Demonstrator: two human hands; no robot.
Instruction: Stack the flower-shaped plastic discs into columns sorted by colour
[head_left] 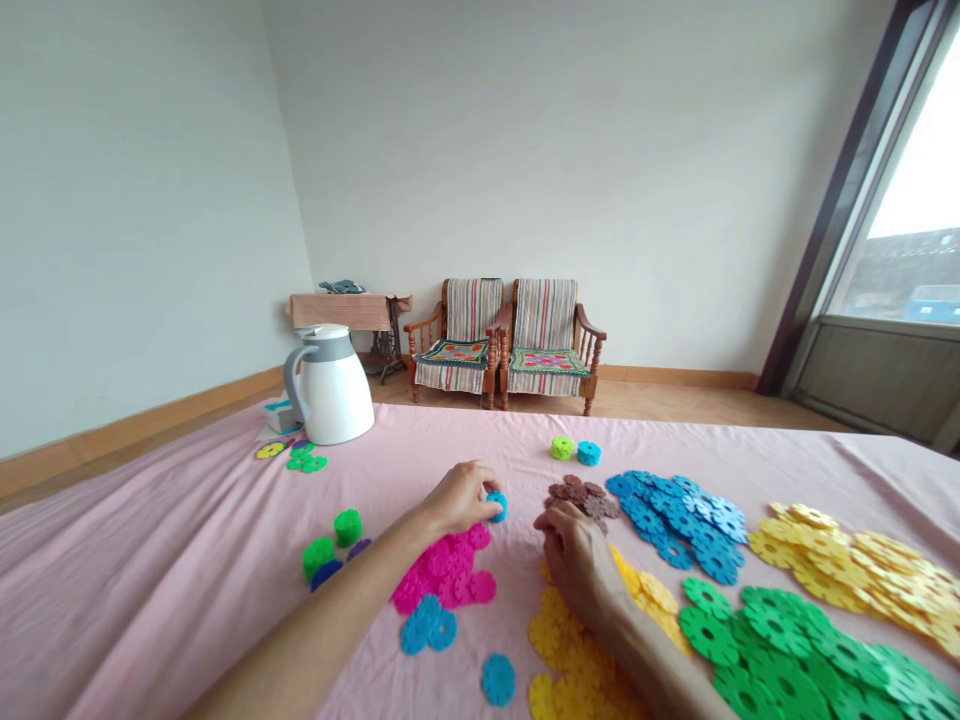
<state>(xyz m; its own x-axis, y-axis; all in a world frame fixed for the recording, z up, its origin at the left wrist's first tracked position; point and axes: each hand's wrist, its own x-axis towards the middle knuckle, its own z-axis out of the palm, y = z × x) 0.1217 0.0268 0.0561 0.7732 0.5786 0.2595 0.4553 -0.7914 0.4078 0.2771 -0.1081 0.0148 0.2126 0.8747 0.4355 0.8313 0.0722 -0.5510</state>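
Note:
Between the thumb and fingers of my left hand (466, 498) is a small stack of light blue flower-shaped plastic discs (496, 507), held on or just above the cloth. A pile of pink discs (448, 570) lies under and beside that wrist. My right hand (577, 550) is curled with its fingers together at the near edge of the brown discs (581, 495); whatever its fingertips hold is hidden. Yellow-orange discs (570, 650) spread beneath the right forearm. Nearer to me lie a few loose light blue discs (429, 627) and a single blue disc (498, 680).
Stacked lime discs (562, 448) and blue discs (589, 454) stand farther back. Blue (679, 515), pale yellow (855, 560) and green piles (795, 650) cover the right side. Green stacks (348, 527) and a white jug (334, 390) stand left on the pink cloth (187, 560).

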